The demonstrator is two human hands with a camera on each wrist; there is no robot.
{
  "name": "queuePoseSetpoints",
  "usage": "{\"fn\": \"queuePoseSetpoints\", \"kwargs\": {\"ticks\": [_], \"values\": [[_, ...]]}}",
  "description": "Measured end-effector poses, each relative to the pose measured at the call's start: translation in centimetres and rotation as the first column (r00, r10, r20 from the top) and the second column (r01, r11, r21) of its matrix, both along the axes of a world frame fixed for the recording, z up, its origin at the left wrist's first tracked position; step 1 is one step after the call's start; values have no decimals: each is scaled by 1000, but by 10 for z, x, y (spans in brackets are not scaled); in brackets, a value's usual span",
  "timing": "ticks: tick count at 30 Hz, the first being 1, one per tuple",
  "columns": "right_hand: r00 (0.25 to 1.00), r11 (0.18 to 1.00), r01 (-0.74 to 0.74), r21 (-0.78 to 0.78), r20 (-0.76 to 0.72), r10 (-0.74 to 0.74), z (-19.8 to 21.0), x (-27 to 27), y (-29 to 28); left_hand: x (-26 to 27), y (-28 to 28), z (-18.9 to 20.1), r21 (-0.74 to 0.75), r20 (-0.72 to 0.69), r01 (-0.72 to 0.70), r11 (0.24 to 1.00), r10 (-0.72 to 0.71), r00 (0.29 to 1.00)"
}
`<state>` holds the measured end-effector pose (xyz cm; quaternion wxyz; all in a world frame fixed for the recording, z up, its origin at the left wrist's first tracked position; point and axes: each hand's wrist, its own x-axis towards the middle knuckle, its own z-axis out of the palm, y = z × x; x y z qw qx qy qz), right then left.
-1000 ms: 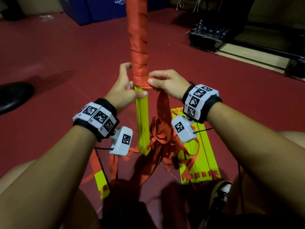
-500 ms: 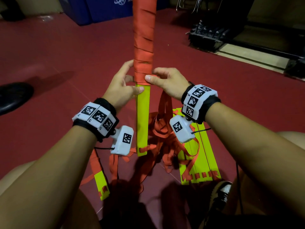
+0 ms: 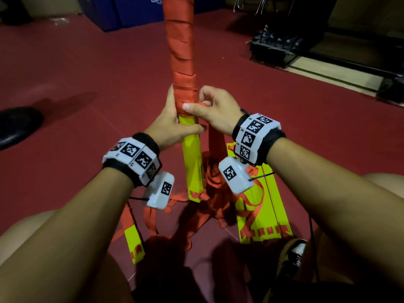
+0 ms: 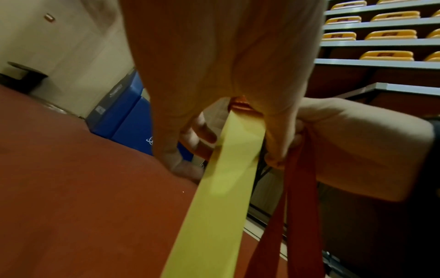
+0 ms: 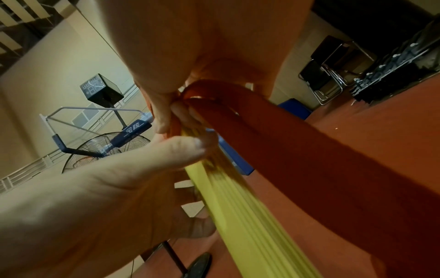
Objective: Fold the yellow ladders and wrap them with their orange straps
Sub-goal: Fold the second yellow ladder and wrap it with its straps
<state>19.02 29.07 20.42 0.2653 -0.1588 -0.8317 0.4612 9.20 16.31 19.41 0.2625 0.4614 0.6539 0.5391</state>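
A folded yellow ladder bundle [image 3: 192, 162] stands upright on the floor, its upper part wound in orange strap [image 3: 181, 53]. My left hand [image 3: 172, 125] grips the bundle just below the wrapping, thumb across the yellow slats [image 4: 228, 169]. My right hand [image 3: 209, 110] pinches the loose orange strap [image 5: 273, 135] against the bundle's right edge; the strap hangs down to a tangle [image 3: 215, 182] on the floor. A second folded yellow ladder [image 3: 262, 206] lies flat at the right, and a yellow slat [image 3: 134, 243] with strap lies at the left.
Red floor [image 3: 87, 84] all around. A black shoe [image 3: 15, 125] lies at the far left, a blue box [image 3: 131, 9] at the back, black equipment [image 3: 282, 47] at the back right. My knees and a sneaker [image 3: 293, 254] frame the near edge.
The bundle has turned so its flat yellow face shows. My right hand has brought the strap round to the front and my left hand has regripped, thumb across the slats.
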Motion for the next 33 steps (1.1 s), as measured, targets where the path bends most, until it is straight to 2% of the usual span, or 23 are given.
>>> {"fn": "queuePoseSetpoints", "kwargs": {"ticks": [4, 9, 12, 20, 24, 28, 33], "values": [[1000, 998, -29, -60, -8, 29, 3, 0, -1, -8, 1, -1, -4, -91, -78, 997, 78, 993], [999, 990, -50, -134, 10, 52, 7, 5, -1, -14, -2, 5, -12, -94, -111, 994, 110, 990], [996, 983, -75, -170, 27, 81, 6, 7, 5, -16, -4, 8, -38, -29, -159, 987, 157, 987], [993, 997, -42, -63, 107, 48, 6, 9, 11, -10, -5, 11, -68, 141, -143, 987, 151, 978], [995, 998, -46, 32, 90, 42, 6, 10, 10, -11, -7, 10, -46, 145, -66, 997, 72, 987], [997, 998, -26, 55, 75, 22, 8, 9, 11, -7, -8, 13, -45, 153, 1, 999, 6, 988], [998, 995, 32, 95, 54, -38, 5, 3, 13, 1, -5, 15, -2, 130, -38, 999, 38, 991]]}}
